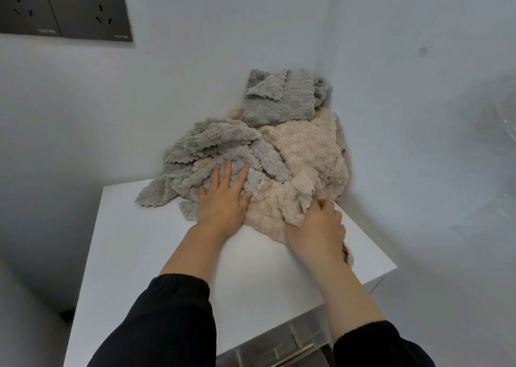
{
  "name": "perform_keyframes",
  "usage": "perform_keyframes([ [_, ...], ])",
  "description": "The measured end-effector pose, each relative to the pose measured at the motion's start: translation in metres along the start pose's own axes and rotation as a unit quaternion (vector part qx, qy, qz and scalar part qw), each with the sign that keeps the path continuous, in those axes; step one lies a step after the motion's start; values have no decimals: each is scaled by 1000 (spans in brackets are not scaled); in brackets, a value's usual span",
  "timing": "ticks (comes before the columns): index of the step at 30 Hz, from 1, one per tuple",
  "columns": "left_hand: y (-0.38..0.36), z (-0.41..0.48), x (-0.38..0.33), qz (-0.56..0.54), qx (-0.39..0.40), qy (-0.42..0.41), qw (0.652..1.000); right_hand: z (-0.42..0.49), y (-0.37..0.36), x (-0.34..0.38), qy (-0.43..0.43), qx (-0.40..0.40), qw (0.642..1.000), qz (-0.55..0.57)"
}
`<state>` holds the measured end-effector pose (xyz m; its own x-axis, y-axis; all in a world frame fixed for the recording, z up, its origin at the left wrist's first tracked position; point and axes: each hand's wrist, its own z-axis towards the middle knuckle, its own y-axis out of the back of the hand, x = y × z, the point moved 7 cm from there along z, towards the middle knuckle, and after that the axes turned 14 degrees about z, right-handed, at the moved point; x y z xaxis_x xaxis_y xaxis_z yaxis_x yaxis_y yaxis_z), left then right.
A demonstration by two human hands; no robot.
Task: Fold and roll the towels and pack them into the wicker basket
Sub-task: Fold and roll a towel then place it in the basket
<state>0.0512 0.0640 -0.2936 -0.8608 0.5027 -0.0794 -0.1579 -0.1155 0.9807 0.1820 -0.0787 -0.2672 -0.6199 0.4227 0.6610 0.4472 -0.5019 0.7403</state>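
Note:
A heap of fluffy towels lies in the corner on a white cabinet top (145, 255). A crumpled grey towel (212, 149) is on the left, a beige towel (307, 154) on the right, and another grey towel (279, 101) rests folded on top at the back. My left hand (223, 199) lies flat with straight fingers on the crumpled grey towel. My right hand (318, 227) grips the near edge of the beige towel with curled fingers. No wicker basket shows in the head view.
White walls close in behind and to the right of the cabinet. Dark wall sockets (64, 6) sit at the upper left. A clear plastic item (497, 115) is at the far right. Brass-coloured handles (290, 352) show below the cabinet's front edge.

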Motion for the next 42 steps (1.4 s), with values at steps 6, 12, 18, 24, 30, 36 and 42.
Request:
perform_keyframes([
  [6, 0, 8, 0, -2, 9, -5, 1000, 6, -2, 9, 13, 11, 997, 70],
  [12, 21, -12, -1, -42, 23, -11, 999, 7, 21, 10, -15, -13, 960, 279],
  [18, 65, -43, -7, -159, -3, -43, 986, -17, 29, 17, -22, 22, 893, 449],
  [24, 86, -85, -5, -289, 41, 18, 956, -36, 24, 14, -74, 66, 834, 543],
  [30, 81, -119, 4, -450, 102, 142, 876, -62, 12, 30, -96, 197, 766, 604],
  [36, 61, -139, 3, -553, 181, 117, 804, -70, 13, 23, -138, 290, 720, 615],
  [42, 63, -141, 4, -455, 134, 78, 877, -70, 19, 13, -192, 288, 675, 651],
])
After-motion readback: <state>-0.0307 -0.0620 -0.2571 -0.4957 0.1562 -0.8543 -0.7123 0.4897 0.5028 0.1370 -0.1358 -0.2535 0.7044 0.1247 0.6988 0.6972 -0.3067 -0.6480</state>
